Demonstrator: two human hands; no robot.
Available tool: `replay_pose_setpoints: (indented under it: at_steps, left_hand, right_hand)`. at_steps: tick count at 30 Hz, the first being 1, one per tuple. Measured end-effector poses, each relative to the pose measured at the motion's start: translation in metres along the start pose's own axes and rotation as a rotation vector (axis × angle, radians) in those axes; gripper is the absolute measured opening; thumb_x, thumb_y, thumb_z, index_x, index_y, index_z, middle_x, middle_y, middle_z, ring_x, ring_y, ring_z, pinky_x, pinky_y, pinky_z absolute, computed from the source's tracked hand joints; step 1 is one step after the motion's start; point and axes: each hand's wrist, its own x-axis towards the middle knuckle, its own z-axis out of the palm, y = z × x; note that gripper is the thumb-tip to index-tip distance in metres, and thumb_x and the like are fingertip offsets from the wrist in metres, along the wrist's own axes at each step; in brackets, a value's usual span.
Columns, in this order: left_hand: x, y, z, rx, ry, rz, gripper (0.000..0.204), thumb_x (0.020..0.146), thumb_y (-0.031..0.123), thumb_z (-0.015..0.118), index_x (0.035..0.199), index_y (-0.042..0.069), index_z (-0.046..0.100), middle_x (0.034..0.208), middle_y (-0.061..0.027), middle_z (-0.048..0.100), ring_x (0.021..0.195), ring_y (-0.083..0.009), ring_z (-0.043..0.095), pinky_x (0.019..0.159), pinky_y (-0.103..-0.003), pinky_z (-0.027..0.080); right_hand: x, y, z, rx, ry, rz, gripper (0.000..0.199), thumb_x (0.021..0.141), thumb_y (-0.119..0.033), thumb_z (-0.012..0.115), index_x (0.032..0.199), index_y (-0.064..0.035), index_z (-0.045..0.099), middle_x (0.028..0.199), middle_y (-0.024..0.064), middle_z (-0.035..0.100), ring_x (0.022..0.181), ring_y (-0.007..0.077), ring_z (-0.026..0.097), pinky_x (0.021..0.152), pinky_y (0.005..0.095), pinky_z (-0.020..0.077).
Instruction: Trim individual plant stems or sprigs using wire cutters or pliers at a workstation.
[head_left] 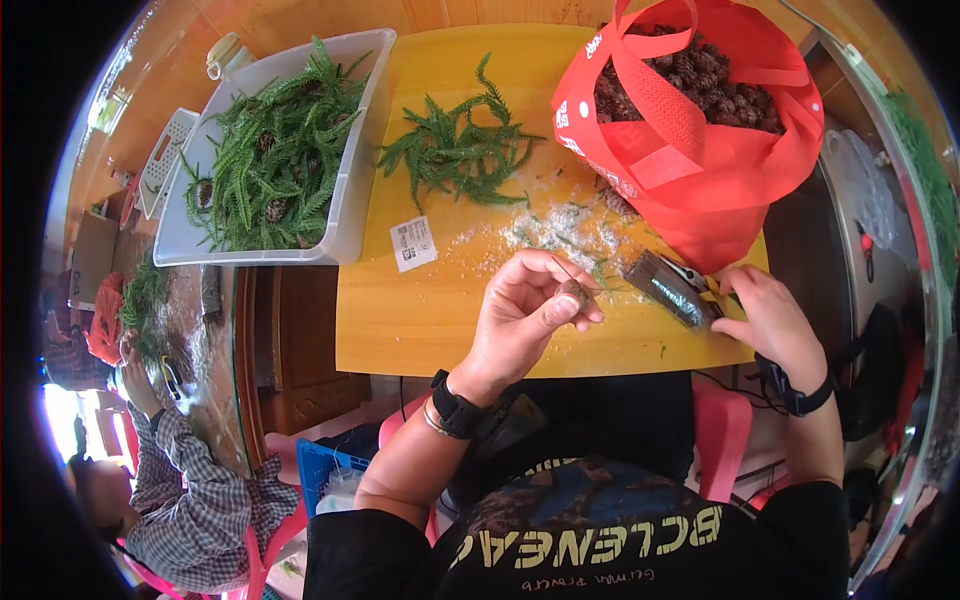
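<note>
In my left hand [530, 310] a small brown pine cone [573, 292] is pinched between thumb and fingertips, held above the table's near part. A thin dark strand, perhaps wire, shows at the cone. My right hand [775, 320] is at the table's right edge, its fingers curled at the yellow handles of a pair of pliers [712, 284]; the grip is partly hidden. Under and beside the pliers lies a dark oblong pack [668, 288]. White flakes [565, 228] are scattered beyond my left hand, and green artificial pine sprigs [460, 150] lie farther back.
A red bag [720, 205] full of pine cones [705, 85] stands at the back right. On the left is a clear plastic bin [345, 190] of green sprigs and some cones. A white label [413, 244] lies on the yellow table [400, 320]. Another person in checked sleeves [200, 500] works far left.
</note>
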Motion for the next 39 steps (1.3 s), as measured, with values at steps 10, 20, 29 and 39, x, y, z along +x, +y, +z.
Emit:
replay_pose_setpoints:
  at_steps: [10, 20, 29, 39]
  left_hand:
    - [0.002, 0.000, -0.007, -0.027, -0.065, 0.007, 0.027, 0.081, 0.021, 0.067, 0.098, 0.008, 0.051, 0.106, -0.0115, 0.055, 0.087, -0.0186, 0.056, 0.074, -0.029, 0.044]
    - [0.002, 0.005, -0.006, -0.142, -0.006, -0.072, 0.015, 0.090, 0.014, 0.052, 0.103, 0.006, 0.051, 0.108, -0.0150, 0.054, 0.092, -0.0207, 0.055, 0.080, -0.029, 0.046]
    - [0.003, 0.006, -0.006, -0.181, 0.007, -0.059, 0.017, 0.088, 0.009, 0.055, 0.104, 0.006, 0.050, 0.106, -0.0156, 0.055, 0.088, -0.0219, 0.058, 0.073, -0.028, 0.049]
    - [0.001, 0.007, -0.006, -0.228, -0.018, -0.082, 0.015, 0.088, 0.005, 0.053, 0.103, 0.004, 0.051, 0.106, -0.0126, 0.057, 0.092, -0.0223, 0.060, 0.070, -0.031, 0.053]
  right_hand:
    - [0.004, 0.015, 0.025, 0.073, 0.033, 0.052, 0.037, 0.062, -0.006, 0.069, 0.091, -0.0013, 0.047, 0.096, 0.0166, 0.049, 0.098, 0.0357, 0.049, 0.083, 0.0405, 0.0421]
    - [-0.014, 0.012, 0.006, 0.145, 0.244, 0.007, 0.018, 0.063, -0.003, 0.060, 0.075, 0.0007, 0.047, 0.078, 0.0142, 0.047, 0.066, 0.0312, 0.050, 0.059, 0.0351, 0.0414]
    - [-0.013, -0.049, -0.015, 0.438, 0.149, -0.047, 0.015, 0.069, -0.009, 0.063, 0.073, 0.0022, 0.054, 0.064, 0.0127, 0.050, 0.058, 0.0241, 0.050, 0.058, 0.0305, 0.0416]
    - [0.006, -0.073, -0.007, 0.416, 0.161, -0.213, 0.017, 0.066, -0.008, 0.067, 0.072, 0.0016, 0.055, 0.073, 0.0166, 0.058, 0.086, 0.0322, 0.060, 0.070, 0.0350, 0.0472]
